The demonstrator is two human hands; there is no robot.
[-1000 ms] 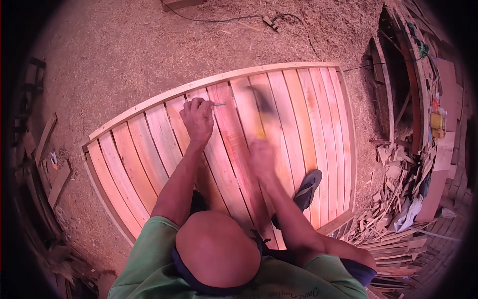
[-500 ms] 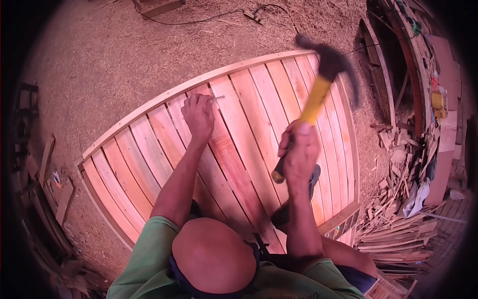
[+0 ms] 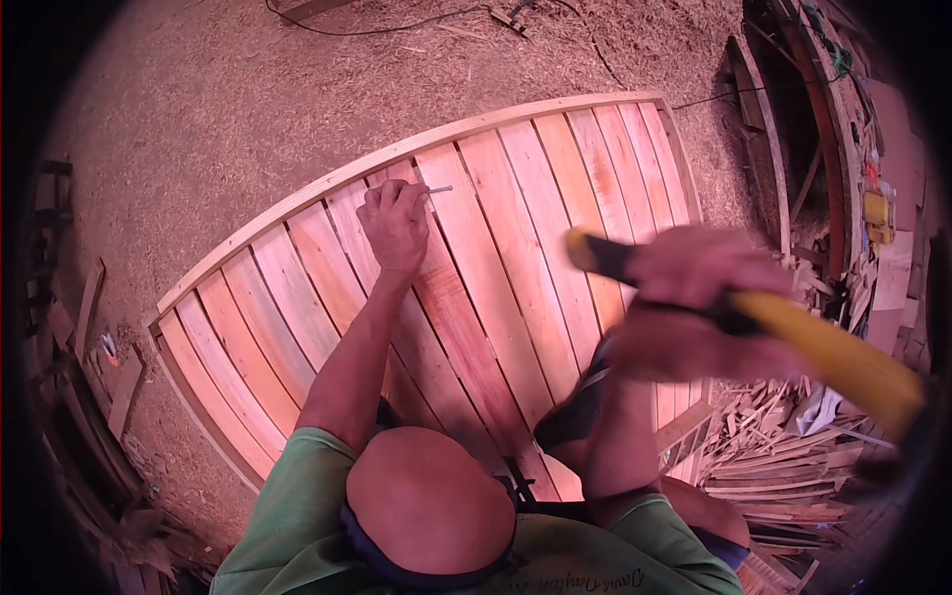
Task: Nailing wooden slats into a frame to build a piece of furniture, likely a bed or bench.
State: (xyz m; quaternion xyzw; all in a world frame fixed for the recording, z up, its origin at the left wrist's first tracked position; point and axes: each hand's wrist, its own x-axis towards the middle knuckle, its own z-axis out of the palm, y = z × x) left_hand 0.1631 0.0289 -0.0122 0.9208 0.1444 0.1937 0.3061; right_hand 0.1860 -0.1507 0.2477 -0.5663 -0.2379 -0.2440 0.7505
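Observation:
My left hand (image 3: 396,220) is closed in a pinch over the slatted wooden panel (image 3: 516,238), close to its far edge. From its fingertips sticks a thin grey metal nail (image 3: 439,189), pointing to the right; the nail's other end is hidden by the fingers. Raised on the right, my right hand (image 3: 684,297) grips a hammer with a yellow and black handle (image 3: 833,352). The handle's butt points left, and the dark, blurred head lies at the right rim of the picture. Hand and hammer are smeared by motion.
A pale wooden rail (image 3: 397,149) borders the panel's far side. Wood shavings cover the floor (image 3: 198,149), where a black cable (image 3: 397,27) runs. Scrap wood (image 3: 783,466) is heaped at the right, and more boards (image 3: 89,426) lie at the left.
My right hand has swung the hammer from upright over the panel to the right and back toward me, its head now at the right rim. The left hand stays nearly in place with the nail.

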